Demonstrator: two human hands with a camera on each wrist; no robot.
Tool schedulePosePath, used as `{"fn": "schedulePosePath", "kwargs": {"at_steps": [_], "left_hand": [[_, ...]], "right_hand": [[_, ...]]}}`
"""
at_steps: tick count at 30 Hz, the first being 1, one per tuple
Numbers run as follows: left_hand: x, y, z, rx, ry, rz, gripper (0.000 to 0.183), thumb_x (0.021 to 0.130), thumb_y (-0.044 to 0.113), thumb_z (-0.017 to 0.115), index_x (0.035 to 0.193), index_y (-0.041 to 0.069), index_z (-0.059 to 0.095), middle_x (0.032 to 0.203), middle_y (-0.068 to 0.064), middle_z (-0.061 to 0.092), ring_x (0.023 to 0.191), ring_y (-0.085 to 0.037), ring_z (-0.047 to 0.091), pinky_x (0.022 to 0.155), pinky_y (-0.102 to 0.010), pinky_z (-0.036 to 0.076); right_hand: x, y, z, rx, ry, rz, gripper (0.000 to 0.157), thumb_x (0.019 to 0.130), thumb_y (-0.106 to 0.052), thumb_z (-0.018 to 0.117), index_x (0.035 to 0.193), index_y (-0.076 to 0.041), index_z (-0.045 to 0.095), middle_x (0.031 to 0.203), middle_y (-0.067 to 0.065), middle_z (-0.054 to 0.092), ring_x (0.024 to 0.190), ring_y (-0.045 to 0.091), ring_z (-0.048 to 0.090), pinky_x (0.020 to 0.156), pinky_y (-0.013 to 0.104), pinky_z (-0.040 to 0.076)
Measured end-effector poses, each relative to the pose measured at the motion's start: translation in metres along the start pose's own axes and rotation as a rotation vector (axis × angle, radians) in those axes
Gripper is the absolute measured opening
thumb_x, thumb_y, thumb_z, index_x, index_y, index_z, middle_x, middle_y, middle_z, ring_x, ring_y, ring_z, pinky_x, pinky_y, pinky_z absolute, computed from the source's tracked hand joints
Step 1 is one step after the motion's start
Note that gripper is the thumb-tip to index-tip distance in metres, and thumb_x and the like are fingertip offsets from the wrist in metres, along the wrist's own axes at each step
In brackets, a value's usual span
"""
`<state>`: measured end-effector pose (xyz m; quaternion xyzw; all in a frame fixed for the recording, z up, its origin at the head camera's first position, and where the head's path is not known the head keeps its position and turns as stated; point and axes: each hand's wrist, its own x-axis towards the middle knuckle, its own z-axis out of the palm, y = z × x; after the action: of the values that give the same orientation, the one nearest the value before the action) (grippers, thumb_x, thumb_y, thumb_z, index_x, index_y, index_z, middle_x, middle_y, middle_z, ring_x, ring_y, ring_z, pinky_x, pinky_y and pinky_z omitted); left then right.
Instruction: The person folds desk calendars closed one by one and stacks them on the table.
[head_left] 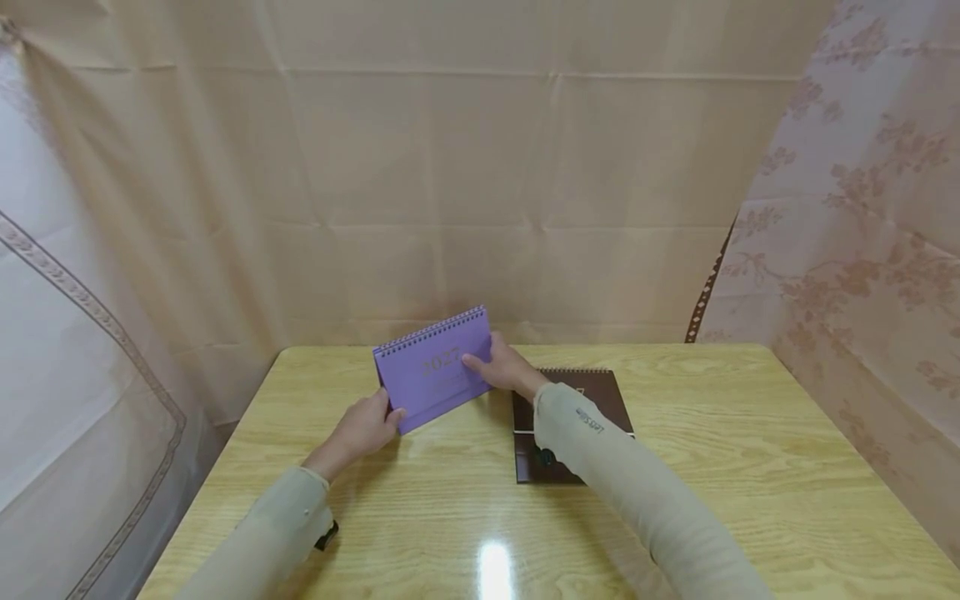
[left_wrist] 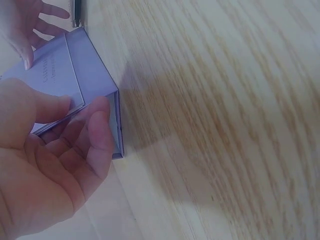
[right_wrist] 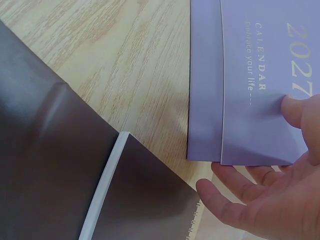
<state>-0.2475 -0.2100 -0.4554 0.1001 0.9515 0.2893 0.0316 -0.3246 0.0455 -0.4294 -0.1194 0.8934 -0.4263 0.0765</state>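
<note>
A purple spiral-bound desk calendar [head_left: 427, 396] with "2027" on its cover is held slanted over the table's far half, its right end higher. My left hand [head_left: 363, 427] grips its lower left corner. In the left wrist view the left thumb lies on the cover and the fingers curl at the open side of the stand. My right hand [head_left: 512, 367] pinches the right edge, thumb on the cover near the number, fingers partly hidden behind. A dark brown spiral calendar [head_left: 611, 404] lies flat beneath the right forearm, which hides part of it.
The wooden table [head_left: 420, 517] ends at a beige curtain [head_left: 420, 167] along its back. Patterned cloth [head_left: 877, 208] hangs at the right side, and pale cloth [head_left: 75, 375] at the left.
</note>
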Motion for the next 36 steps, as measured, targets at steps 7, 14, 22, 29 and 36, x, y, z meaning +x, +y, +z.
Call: {"fn": "schedulePosePath", "kwargs": {"at_steps": [7, 14, 22, 29, 36], "left_hand": [[-0.001, 0.001, 0.000, 0.007, 0.005, 0.009, 0.033, 0.102, 0.012, 0.059, 0.125, -0.010, 0.053, 0.087, -0.009, 0.063, 0.067, -0.018, 0.053, 0.057, -0.031, 0.043], [-0.001, 0.001, 0.001, 0.019, 0.005, 0.007, 0.031, 0.102, 0.012, 0.059, 0.124, -0.009, 0.054, 0.084, -0.008, 0.061, 0.066, -0.018, 0.052, 0.057, -0.031, 0.042], [-0.003, 0.003, -0.001, -0.004, -0.002, -0.005, 0.036, 0.102, 0.012, 0.058, 0.130, -0.010, 0.051, 0.090, -0.011, 0.064, 0.067, -0.018, 0.053, 0.057, -0.031, 0.043], [-0.003, 0.003, -0.002, 0.007, 0.008, 0.010, 0.037, 0.102, 0.013, 0.059, 0.130, -0.010, 0.052, 0.089, -0.010, 0.064, 0.066, -0.018, 0.053, 0.057, -0.031, 0.043], [-0.004, 0.004, -0.009, -0.030, 0.010, 0.032, 0.045, 0.102, 0.014, 0.059, 0.141, -0.007, 0.048, 0.118, -0.020, 0.068, 0.080, -0.019, 0.062, 0.069, -0.034, 0.053]], "right_hand": [[0.001, 0.002, 0.000, 0.017, -0.006, 0.004, 0.069, 0.105, -0.034, 0.057, 0.152, 0.003, 0.023, 0.147, 0.028, 0.046, 0.138, 0.039, 0.044, 0.116, 0.046, 0.033], [0.001, 0.004, 0.001, 0.019, -0.005, 0.007, 0.068, 0.105, -0.035, 0.057, 0.151, 0.003, 0.025, 0.145, 0.027, 0.048, 0.137, 0.038, 0.045, 0.116, 0.046, 0.034], [0.001, 0.003, 0.000, 0.006, -0.008, 0.000, 0.069, 0.105, -0.034, 0.058, 0.152, 0.004, 0.024, 0.144, 0.028, 0.048, 0.137, 0.038, 0.046, 0.116, 0.046, 0.034], [-0.001, 0.003, -0.007, -0.083, 0.013, -0.025, 0.059, 0.104, -0.023, 0.059, 0.149, 0.005, 0.033, 0.144, 0.027, 0.050, 0.135, 0.037, 0.048, 0.114, 0.045, 0.037], [-0.006, -0.003, -0.016, -0.094, 0.013, -0.052, 0.053, 0.104, -0.015, 0.058, 0.146, 0.008, 0.038, 0.143, 0.029, 0.050, 0.134, 0.038, 0.049, 0.113, 0.046, 0.038]]}}
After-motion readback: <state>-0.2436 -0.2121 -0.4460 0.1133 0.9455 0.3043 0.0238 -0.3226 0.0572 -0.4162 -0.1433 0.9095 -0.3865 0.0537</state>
